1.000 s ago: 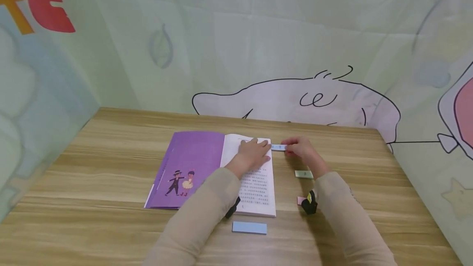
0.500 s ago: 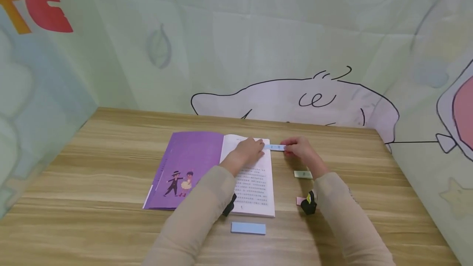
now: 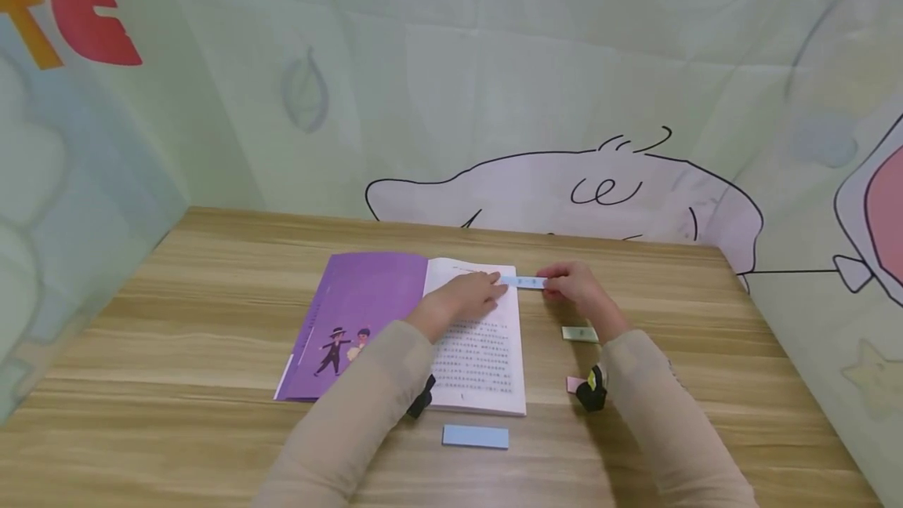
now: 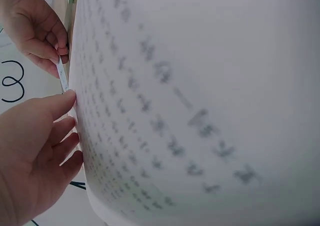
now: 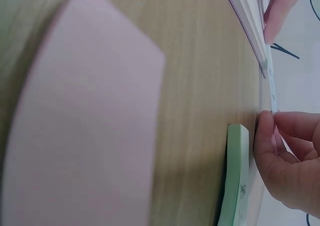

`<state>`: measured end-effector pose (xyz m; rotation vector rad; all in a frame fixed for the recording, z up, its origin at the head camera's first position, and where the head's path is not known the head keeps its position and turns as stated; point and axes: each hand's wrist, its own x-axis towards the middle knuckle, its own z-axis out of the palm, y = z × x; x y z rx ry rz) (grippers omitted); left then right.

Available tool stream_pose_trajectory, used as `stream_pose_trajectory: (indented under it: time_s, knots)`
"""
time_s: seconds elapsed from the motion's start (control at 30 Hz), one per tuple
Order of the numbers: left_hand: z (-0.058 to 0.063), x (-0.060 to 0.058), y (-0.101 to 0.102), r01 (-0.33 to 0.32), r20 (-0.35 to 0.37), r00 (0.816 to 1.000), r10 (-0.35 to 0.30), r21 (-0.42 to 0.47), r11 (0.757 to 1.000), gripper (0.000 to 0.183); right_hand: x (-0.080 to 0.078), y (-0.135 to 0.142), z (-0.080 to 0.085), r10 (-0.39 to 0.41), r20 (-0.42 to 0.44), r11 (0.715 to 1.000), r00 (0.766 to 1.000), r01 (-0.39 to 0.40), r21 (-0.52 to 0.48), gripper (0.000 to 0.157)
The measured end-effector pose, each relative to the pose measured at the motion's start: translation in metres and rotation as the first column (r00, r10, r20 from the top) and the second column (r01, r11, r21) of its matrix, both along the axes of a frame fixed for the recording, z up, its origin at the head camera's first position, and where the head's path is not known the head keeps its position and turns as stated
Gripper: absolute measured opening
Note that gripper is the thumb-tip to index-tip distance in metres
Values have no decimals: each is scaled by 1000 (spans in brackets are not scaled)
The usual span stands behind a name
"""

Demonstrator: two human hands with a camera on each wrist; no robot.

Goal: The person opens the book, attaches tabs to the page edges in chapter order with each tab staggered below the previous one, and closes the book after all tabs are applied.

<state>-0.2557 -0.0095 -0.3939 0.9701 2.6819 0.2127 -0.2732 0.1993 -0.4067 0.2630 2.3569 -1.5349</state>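
Observation:
An open book lies on the table, with a purple left page (image 3: 377, 284) and a white printed right page (image 3: 480, 363). A pale blue sticky strip (image 3: 527, 282) with handwriting overlaps the right page's outer edge near the top. My right hand (image 3: 573, 284) pinches the strip's outer end between thumb and fingers, seen also in the right wrist view. My left hand (image 3: 462, 298) rests on the page, its fingertips right at the strip's inner end. In the left wrist view the left fingers (image 4: 62, 104) touch the page, lightly bent and gripping nothing.
A blue sticky pad (image 3: 476, 437) lies in front of the book. A green pad (image 5: 236, 181) and a pink pad (image 5: 85, 121) lie to the book's right, by my right forearm. A printed cloth backdrop (image 3: 437, 100) stands behind the wooden table (image 3: 212, 281).
My left hand has slid left across the page, uncovering more of the strip's inner end. The right hand keeps its pinch in nearly the same place.

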Motion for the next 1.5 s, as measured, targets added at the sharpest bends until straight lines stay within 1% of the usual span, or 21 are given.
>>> stream_pose_trajectory:
  time_s: [0.1, 0.2, 0.27, 0.33, 0.43, 0.6, 0.67, 0.77, 0.83, 0.9, 0.97, 1.07, 1.2, 1.3, 1.4, 1.5]
  knots:
    - [0, 2, -4, 17, 3, 1000, -17, 47, 999, 41, 1, 1, 2, 4, -8, 1000, 1000, -5, -30, 28]
    - [2, 4, -9, 39, -17, 999, -37, 107, 994, 39, 3, 2, 5, 9, -16, 998, 1000, -10, -68, 31]
    - [3, 4, -13, 50, -36, 998, -45, 141, 989, 39, 5, 3, 7, 12, -22, 997, 1000, -14, -76, 33]
    - [5, 5, -17, 47, -50, 998, -40, 163, 986, 39, 6, 4, 9, 13, -29, 998, 1000, -15, -63, 33]
    - [9, 6, -24, 40, -78, 997, -26, 175, 984, 41, 8, 5, 12, 26, -43, 999, 999, -27, -25, 34]
    - [15, 10, -37, 8, -99, 995, 9, 172, 985, 43, 16, 5, 19, 48, -82, 999, 995, -47, 16, 33]
    - [16, 11, -42, 8, -109, 994, 11, 169, 986, 43, 20, 3, 22, 55, -103, 998, 993, -52, 25, 33]
    - [17, 16, -50, 27, -129, 992, -5, 168, 985, 42, 27, 1, 25, 58, -134, 998, 989, -55, 31, 31]
    - [19, 22, -54, 45, -135, 991, -23, 163, 986, 42, 32, -1, 26, 59, -154, 998, 986, -56, 19, 29]
    - [21, 31, -57, 56, -132, 991, -36, 155, 986, 42, 38, -3, 26, 66, -165, 998, 984, -65, 11, 27]
    - [24, 41, -59, 73, -133, 990, -53, 143, 987, 42, 45, -5, 25, 76, -164, 997, 984, -79, -12, 25]
    - [24, 57, -61, 109, -148, 985, -88, 141, 984, 43, 56, -10, 24, 100, -149, 994, 984, -104, -21, 25]
    - [20, 76, -65, 172, -182, 973, -146, 138, 975, 44, 71, -17, 20, 99, -124, 992, 987, -107, -62, 26]
    - [15, 88, -67, 210, -206, 962, -182, 123, 970, 45, 81, -20, 15, 87, -109, 988, 990, -100, -117, 27]
    - [11, 99, -70, 237, -224, 953, -206, 124, 964, 46, 90, -23, 10, 81, -89, 982, 993, -94, -163, 29]
    - [9, 107, -71, 257, -221, 949, -223, 137, 957, 48, 97, -25, 6, 66, -61, 975, 996, -77, -208, 32]
